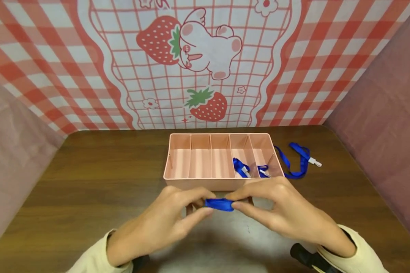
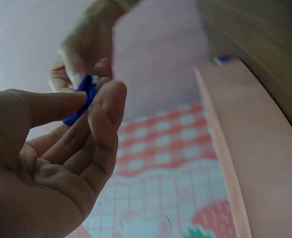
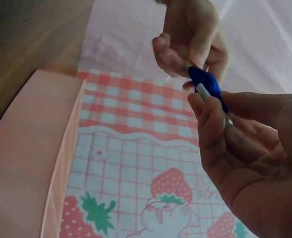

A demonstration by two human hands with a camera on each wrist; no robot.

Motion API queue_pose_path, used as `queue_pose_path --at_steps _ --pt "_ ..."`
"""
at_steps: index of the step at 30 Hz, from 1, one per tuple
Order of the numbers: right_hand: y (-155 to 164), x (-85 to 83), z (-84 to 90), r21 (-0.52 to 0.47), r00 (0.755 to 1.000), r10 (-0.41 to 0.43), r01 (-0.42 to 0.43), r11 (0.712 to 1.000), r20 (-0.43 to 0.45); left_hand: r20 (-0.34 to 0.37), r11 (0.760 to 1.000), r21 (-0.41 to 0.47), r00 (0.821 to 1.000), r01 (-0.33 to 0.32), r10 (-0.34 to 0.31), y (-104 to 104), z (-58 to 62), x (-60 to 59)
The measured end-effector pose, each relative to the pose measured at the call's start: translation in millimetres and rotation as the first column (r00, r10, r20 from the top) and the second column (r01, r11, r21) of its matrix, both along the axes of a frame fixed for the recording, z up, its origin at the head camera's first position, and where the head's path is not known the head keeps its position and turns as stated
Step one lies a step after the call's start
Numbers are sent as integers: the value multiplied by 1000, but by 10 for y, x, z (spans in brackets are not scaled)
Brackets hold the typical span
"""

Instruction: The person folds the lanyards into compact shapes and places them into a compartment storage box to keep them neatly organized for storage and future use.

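Observation:
Both hands meet just in front of a pink divided tray (image 1: 198, 178) and pinch a folded blue lanyard (image 1: 219, 204) between them. My left hand (image 1: 177, 212) holds its left end between thumb and fingers; the same blue lanyard (image 2: 84, 96) shows in the left wrist view. My right hand (image 1: 270, 208) pinches the right end, and the right wrist view shows the blue lanyard (image 3: 205, 82) with a bit of metal clip by the fingers. The tray's two right compartments each hold a rolled blue lanyard (image 1: 240, 167), (image 1: 264, 170).
Another blue lanyard (image 1: 298, 161) with a white clip lies loose on the brown table (image 1: 89, 178) right of the tray. A strawberry-print checked cloth (image 1: 205, 64) hangs behind, with pink walls at both sides. The tray's three left compartments hold nothing.

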State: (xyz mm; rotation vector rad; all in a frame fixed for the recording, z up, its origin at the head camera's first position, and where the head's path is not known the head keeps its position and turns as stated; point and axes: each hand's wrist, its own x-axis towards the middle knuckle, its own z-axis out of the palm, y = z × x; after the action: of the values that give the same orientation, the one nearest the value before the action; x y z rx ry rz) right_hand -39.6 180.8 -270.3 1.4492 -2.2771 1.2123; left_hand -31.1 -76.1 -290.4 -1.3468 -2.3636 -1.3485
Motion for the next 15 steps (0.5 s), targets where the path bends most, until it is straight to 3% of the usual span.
queue_pose_path --at_steps 2,4,7,9,12,15 --pt "-23 -64 -37 41 997 -64 66 997 -41 -87 993 -74 992 -95 89 -76 -83 -40" --pt "-68 -144 -94 77 988 -112 120 990 -108 -191 969 -153 967 -196 166 -166 -190 -106" --pt "-185 -279 -198 132 967 -135 166 977 -216 -355 898 -259 900 -355 253 -307 -381 -217" --pt "-277 -385 -263 179 950 -146 201 963 -277 -408 859 -303 871 -414 276 -389 -511 -283" --pt "-418 -569 -349 260 918 -177 278 925 -354 -434 804 -380 855 -458 282 -472 -670 -333" --pt "-548 -771 -431 350 883 -196 361 865 -425 -430 773 -434 861 -462 273 -507 -779 -337"
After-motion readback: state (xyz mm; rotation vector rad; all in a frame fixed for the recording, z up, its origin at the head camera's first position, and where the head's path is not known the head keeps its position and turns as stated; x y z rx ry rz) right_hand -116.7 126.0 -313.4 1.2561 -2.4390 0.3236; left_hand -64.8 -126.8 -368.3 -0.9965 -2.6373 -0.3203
